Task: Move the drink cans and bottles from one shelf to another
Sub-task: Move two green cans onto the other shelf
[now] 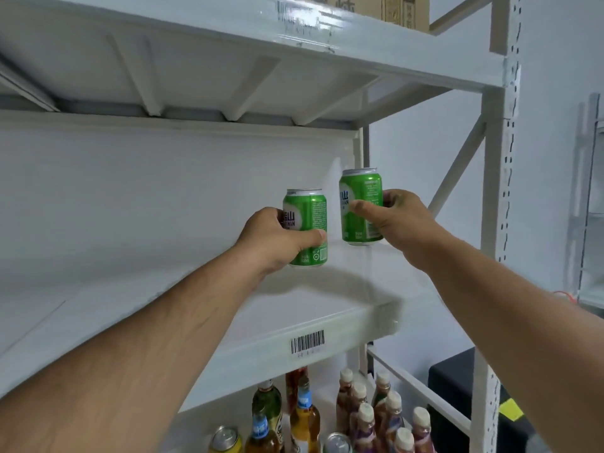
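My left hand point(277, 238) grips a green drink can point(309, 210), upright, over the white middle shelf point(196, 305). My right hand point(392, 212) grips a second green can point(359, 194), upright, a little higher and further right, near the shelf's back right corner. Whether either can touches the shelf surface I cannot tell. On the lower shelf stand several bottles: amber glass ones with blue neck labels point(304, 416) and brown ones with cream caps point(366, 420). Two can tops show there, a yellow can point(225, 439) and another can point(336, 444).
A barcode label point(307, 341) sits on the middle shelf's front beam. The top shelf point(359, 44) carries a cardboard box point(385, 8). The rack's perforated upright point(503, 191) stands at the right. A black box point(457, 403) lies on the floor beyond it.
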Tool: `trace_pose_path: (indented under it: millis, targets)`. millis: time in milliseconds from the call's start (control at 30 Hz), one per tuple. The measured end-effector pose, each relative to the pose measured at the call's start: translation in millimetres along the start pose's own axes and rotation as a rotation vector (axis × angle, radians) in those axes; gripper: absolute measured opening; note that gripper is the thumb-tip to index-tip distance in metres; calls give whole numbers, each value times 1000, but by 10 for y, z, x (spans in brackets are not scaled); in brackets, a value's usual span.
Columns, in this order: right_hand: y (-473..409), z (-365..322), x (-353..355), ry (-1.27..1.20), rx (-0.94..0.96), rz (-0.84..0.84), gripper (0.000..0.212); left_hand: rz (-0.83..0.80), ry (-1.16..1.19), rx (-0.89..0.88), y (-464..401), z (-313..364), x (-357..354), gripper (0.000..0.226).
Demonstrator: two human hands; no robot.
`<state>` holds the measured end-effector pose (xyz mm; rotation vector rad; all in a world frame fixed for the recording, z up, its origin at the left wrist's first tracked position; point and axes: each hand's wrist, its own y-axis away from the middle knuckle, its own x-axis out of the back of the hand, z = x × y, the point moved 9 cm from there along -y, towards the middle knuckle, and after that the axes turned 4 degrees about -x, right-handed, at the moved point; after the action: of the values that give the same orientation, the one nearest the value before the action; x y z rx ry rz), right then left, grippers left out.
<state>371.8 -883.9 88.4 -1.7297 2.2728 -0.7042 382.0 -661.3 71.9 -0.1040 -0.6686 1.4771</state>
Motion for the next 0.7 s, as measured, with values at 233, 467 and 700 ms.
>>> trace_pose_path:
  millis: [233, 467, 700]
  targets:
    - [-717, 303, 234, 18, -24, -52, 27, 73, -32, 64, -555, -69, -342, 37]
    - [-1471, 736, 417, -7, -49, -151, 25, 109, -61, 129, -1153, -136, -803, 36]
    - [-2012, 1182, 399, 37, -116, -192, 30, 166, -73, 171, -1495, -248, -1010, 36]
